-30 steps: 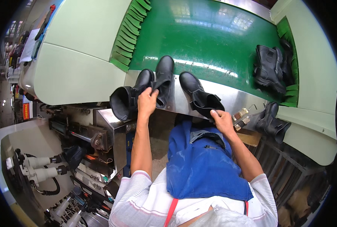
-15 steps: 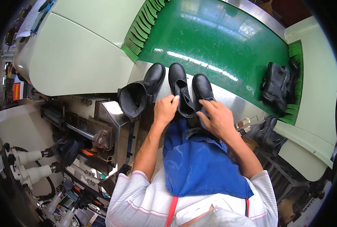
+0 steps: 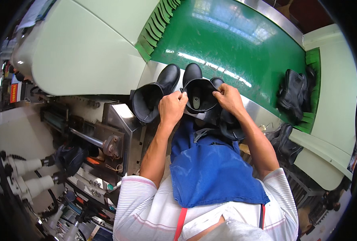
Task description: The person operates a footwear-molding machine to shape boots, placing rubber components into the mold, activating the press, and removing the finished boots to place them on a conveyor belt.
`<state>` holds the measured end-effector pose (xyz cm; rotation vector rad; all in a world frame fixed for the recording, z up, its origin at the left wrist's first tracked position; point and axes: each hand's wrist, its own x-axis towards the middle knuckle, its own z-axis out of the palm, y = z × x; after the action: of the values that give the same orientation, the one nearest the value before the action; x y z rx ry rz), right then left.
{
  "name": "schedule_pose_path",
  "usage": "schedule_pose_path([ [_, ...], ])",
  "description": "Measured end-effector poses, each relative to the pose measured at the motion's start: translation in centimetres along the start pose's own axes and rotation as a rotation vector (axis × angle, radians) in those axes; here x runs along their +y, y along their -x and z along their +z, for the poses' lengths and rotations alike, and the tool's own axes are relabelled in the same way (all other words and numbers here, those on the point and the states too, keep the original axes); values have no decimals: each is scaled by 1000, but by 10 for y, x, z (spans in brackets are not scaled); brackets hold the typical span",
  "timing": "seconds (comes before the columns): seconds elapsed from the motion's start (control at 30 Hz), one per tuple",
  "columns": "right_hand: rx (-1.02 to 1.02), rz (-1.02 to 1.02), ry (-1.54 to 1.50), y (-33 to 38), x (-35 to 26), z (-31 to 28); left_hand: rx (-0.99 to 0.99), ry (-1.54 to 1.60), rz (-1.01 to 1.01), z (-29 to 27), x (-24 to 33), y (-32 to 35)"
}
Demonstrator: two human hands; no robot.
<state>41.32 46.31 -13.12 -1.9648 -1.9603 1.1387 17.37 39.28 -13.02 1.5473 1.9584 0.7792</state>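
Observation:
Three black boots stand on the metal ledge in front of me, toes pointing away. Both my hands pinch the collar of the middle boot [image 3: 192, 72], and its shaft is spread wide so the insole inside shows. My left hand [image 3: 172, 107] is closed on the left side of the rim. On the right side, my right hand [image 3: 228, 97] grips the rim between thumb and fingers. The left boot [image 3: 168, 77] stands beside my left hand, its shaft gaping toward me. Partly covered by my right hand and forearm is the right boot [image 3: 231, 127].
Beyond the ledge [image 3: 258, 111] lies a green conveyor belt [image 3: 226, 44], flanked by pale green housings with green flaps. More black boots [image 3: 291, 92] sit at the belt's right side. Another boot [image 3: 286, 144] stands lower right. A machine [image 3: 102, 140] with metal rods is on my left.
The middle boot's shaft has been pulled open. My right hand has moved up and left, from the right boot to the middle boot's rim. The right boot's shaft has tipped toward me.

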Motion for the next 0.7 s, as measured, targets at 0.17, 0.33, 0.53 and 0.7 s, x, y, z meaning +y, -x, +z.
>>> schedule_pose_path([
  [0.17, -235, -359, -113, 37, 18, -14, 92, -152, -55, 17, -8, 25],
  [0.33, -141, -687, 421, 81, 71, -25, 130, -90, -118, 9, -4, 72],
  [0.53, 127, -652, 288, 41, 99, -21, 15, -61, -70, -7, 30, 162],
  [0.7, 241, -719, 364, 30, 49, -26, 86, 30, -232, -64, 23, 261],
])
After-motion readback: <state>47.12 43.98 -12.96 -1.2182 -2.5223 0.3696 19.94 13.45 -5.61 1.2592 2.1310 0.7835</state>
